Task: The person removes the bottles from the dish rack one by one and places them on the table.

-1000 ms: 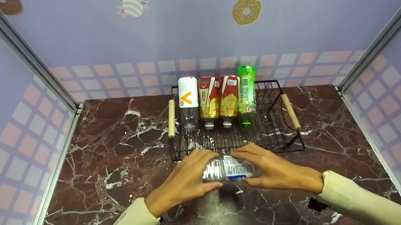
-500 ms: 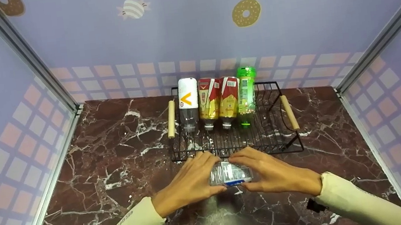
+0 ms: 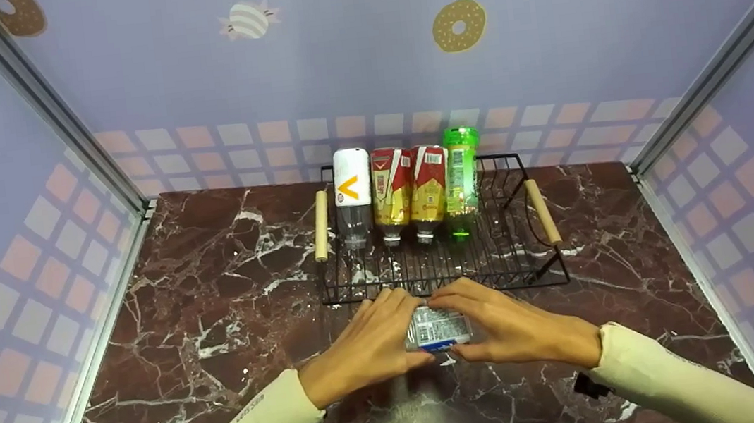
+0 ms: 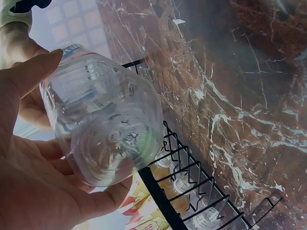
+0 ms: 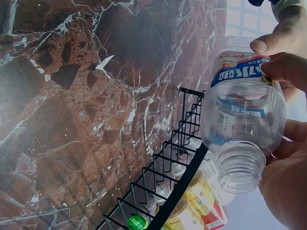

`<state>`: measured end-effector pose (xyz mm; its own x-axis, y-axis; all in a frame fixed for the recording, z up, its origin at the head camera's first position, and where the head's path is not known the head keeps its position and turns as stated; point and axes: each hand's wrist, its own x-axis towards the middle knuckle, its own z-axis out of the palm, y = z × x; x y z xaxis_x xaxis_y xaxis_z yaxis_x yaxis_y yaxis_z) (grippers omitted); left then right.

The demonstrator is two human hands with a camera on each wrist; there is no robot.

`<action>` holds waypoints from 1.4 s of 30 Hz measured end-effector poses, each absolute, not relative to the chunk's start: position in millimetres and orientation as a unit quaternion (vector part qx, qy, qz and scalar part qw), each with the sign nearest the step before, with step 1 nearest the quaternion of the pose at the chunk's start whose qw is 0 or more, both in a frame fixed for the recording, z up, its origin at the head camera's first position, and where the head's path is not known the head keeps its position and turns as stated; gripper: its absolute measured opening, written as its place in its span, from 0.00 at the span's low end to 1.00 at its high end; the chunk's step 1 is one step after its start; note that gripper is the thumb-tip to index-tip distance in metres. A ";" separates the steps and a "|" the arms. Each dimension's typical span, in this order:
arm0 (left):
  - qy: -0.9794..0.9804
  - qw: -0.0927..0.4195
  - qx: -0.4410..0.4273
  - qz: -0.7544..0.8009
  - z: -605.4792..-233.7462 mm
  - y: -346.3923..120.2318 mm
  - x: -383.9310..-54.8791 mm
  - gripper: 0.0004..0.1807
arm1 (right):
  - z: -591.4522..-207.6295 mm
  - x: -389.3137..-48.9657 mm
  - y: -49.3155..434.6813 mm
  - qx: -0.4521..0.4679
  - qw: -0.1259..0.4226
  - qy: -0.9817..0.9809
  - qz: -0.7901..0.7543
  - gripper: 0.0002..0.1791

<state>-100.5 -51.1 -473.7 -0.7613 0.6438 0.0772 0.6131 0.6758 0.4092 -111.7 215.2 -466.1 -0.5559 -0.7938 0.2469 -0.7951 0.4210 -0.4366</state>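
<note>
A clear plastic bottle (image 3: 441,325) with a blue-and-white label lies sideways between both hands, at the front edge of the rack. My left hand (image 3: 372,345) grips it from the left, thumb on the near side and fingers on the far side. My right hand (image 3: 514,325) holds it the same way from the right. In the left wrist view the bottle's round base (image 4: 117,136) faces the camera. The right wrist view shows its uncapped threaded neck (image 5: 241,167) beside the right palm. Parts of both ends are hidden by the hands in the head view.
Behind the hands stands a black wire rack (image 3: 497,272) with wooden handles (image 3: 543,211). In it lie a white-labelled bottle (image 3: 351,186), two red-and-yellow bottles (image 3: 391,188) and a green bottle (image 3: 462,170). Purple walls (image 3: 358,43) enclose the marble-patterned surface (image 3: 232,313).
The left hand has shifted right along the bottle, closer to the right hand. Bottle and hands have come slightly nearer to the person. The bottles in the rack stay put.
</note>
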 end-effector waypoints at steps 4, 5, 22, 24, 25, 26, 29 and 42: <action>0.915 0.039 0.344 0.207 -474.9 -50.1 -100.7 0.42 | -465.1 -111.6 214.2 0.473 0.000 -0.841 0.262 0.40; 0.915 0.039 0.346 0.206 -475.2 -50.3 -100.8 0.42 | -465.0 -111.7 214.2 0.473 -0.002 -0.841 0.263 0.40; 0.909 0.047 0.332 0.247 -471.4 -66.7 -104.0 0.40 | -462.5 -121.4 222.5 0.478 0.010 -0.827 0.297 0.39; 0.909 0.046 0.332 0.248 -471.8 -67.2 -103.7 0.40 | -462.5 -121.5 222.5 0.479 0.010 -0.826 0.297 0.39; 0.909 0.046 0.331 0.249 -472.2 -67.4 -103.5 0.39 | -462.7 -121.6 222.4 0.480 0.010 -0.826 0.296 0.38; 0.909 0.046 0.330 0.251 -472.6 -67.6 -103.2 0.39 | -463.2 -121.6 222.3 0.481 0.011 -0.825 0.296 0.38; 0.909 0.046 0.328 0.254 -474.0 -68.0 -102.0 0.39 | -464.7 -121.7 222.5 0.485 0.015 -0.822 0.299 0.38; 0.907 0.034 0.326 0.263 -472.4 -76.2 -98.9 0.38 | -465.3 -121.7 222.0 0.494 0.027 -0.811 0.313 0.37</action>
<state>-98.9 -76.2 -472.4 -0.7853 0.6093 0.1101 0.5738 0.6494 0.4991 -121.7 222.0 -465.3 -0.5102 -0.7838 0.3541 -0.8182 0.3154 -0.4807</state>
